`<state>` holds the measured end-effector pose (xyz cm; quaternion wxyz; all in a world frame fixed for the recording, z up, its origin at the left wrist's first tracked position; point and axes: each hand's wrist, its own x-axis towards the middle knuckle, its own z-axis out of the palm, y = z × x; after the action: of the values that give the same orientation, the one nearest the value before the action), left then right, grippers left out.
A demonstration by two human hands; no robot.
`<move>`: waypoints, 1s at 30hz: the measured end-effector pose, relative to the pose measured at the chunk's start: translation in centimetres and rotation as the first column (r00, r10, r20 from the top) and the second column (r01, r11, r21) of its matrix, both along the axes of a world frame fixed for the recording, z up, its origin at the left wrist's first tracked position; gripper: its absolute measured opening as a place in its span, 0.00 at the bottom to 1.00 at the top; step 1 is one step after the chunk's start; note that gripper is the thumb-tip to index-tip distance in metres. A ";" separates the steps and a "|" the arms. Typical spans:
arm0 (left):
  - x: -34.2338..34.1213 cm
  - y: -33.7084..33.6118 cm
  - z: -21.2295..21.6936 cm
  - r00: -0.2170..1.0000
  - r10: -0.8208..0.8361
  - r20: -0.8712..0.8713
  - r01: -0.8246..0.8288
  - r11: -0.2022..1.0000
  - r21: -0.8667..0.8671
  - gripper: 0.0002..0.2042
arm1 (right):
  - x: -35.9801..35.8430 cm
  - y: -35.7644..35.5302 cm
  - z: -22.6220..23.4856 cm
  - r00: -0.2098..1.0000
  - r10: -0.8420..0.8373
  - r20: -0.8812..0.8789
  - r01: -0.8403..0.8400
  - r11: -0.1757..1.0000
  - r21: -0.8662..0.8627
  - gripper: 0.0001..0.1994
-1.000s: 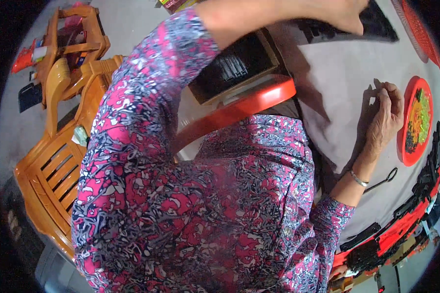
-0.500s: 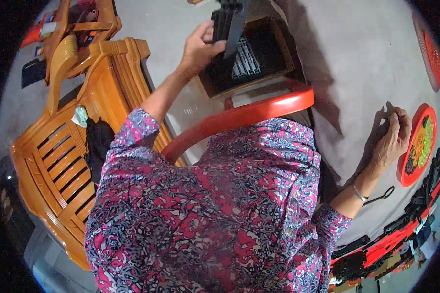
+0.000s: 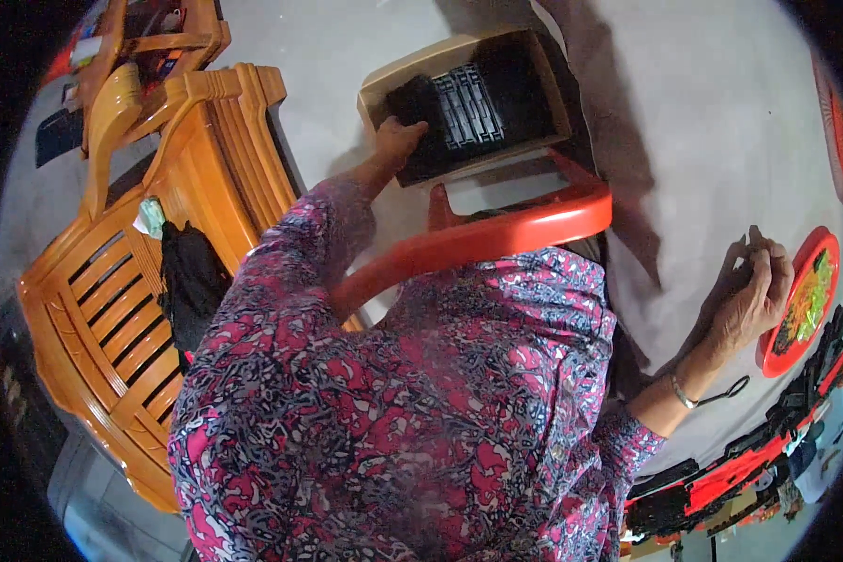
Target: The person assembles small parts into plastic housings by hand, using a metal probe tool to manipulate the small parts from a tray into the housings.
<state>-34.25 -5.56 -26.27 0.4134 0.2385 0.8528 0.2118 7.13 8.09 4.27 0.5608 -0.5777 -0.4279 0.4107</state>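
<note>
My left hand [image 3: 400,140] reaches into the left side of a cardboard box [image 3: 373,94]. Its thumb and fingers close on the edge of a dark stack of black strips [image 3: 408,101]; the fingertips are partly lost against the black. Beside the stack, in the middle of the box, lie several grey ribbed strips [image 3: 468,108]. Over the grey tabletop at the right, my right hand [image 3: 759,290] is curled with its fingertips together. Whatever it pinches is too small to make out. That hand is next to a red plate [image 3: 776,361] of small green, yellow, orange and dark pieces [image 3: 810,304].
A red plastic chair [image 3: 496,229] curves between me and the box. To the left stands a slatted wooden bench [image 3: 112,309] with a black cloth [image 3: 192,267] on it. Black and red items [image 3: 731,478] line the table's lower right, near a black looped tool [image 3: 735,387].
My left hand has come down with the black stack, from above the box into its left side. My right hand stays beside the plate, fingers curled more tightly. The view has shifted slightly.
</note>
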 end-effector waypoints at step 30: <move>3.2 1.3 -4.1 0.873 -0.190 -0.450 0.034 0.943 -0.332 0.48 | -0.7 -1.5 2.3 0.962 -0.121 0.244 0.136 0.990 -0.046 0.07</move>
<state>-31.09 -4.23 -30.38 0.2356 0.2642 0.9351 -0.0163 6.47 6.63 6.60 0.5121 -0.6670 -0.4411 0.3134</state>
